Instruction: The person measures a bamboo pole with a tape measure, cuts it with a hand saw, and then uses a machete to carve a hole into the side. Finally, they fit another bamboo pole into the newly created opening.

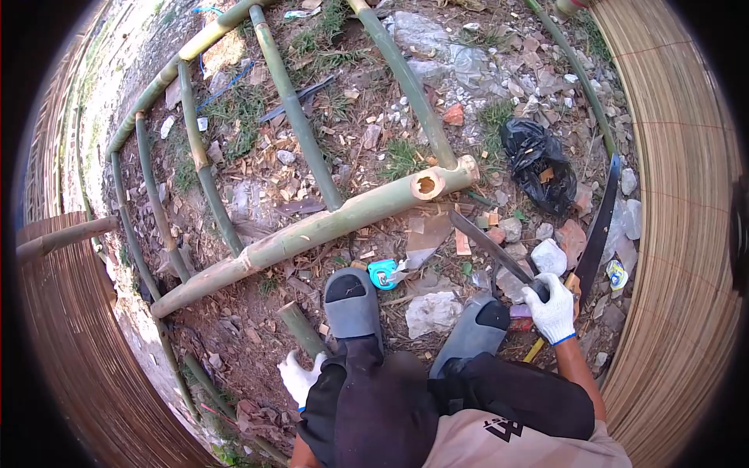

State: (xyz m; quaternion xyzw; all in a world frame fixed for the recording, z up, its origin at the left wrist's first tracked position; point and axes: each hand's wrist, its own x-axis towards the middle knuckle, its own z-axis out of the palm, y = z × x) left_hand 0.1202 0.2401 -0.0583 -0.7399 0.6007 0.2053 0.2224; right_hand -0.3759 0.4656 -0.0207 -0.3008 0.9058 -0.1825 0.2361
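Two gloved hands work over littered ground: the right hand [552, 310] closed around a machete [490, 244] handle, the left hand [300, 377] gripping a bamboo stub [301, 327], fingers partly hidden behind the knee.

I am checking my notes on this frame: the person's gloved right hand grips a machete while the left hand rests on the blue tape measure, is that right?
Not quite. In the head view the right hand does grip the machete, but the left hand is at a short bamboo piece, apart from the tape measure.
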